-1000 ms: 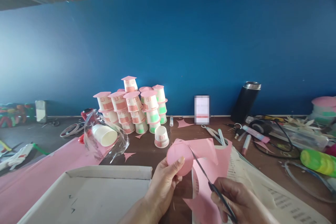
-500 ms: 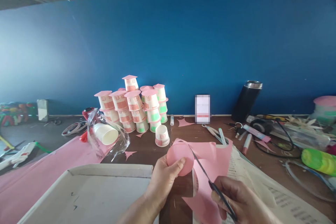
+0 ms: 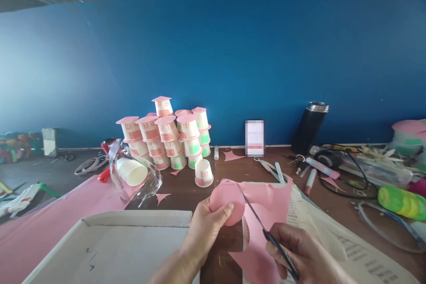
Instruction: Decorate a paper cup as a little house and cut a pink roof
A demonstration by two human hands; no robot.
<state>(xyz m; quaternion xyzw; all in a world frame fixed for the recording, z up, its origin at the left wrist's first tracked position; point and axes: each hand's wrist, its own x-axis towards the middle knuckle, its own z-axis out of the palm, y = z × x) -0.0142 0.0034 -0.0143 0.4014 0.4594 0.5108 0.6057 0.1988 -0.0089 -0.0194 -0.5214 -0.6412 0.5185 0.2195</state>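
Note:
My left hand [image 3: 207,225] is closed on a round piece of pink paper [image 3: 226,197], thumb on its face. My right hand [image 3: 296,248] grips black-handled scissors [image 3: 278,245]. The blades reach up and left to the upper right edge of the pink round, where a thin strip curls along its top. Behind and below the blades lies a larger pink sheet [image 3: 262,213] with curved cut edges. A white paper cup [image 3: 203,173] with drawn red windows stands upside down just beyond my left hand.
Stacked paper cups with pink roofs [image 3: 166,131] stand at the back left. Nearer are bagged white cups [image 3: 132,172] and a white box lid [image 3: 140,244]. On the right are compasses [image 3: 266,166], a black flask [image 3: 309,128], markers [image 3: 310,182] and newspaper [image 3: 353,248]. Pink scraps [image 3: 163,197] lie about.
The view has shifted slightly, moving everything a little left. Both hands keep their holds, and the scissor blades stay at the round's edge with hardly any visible change.

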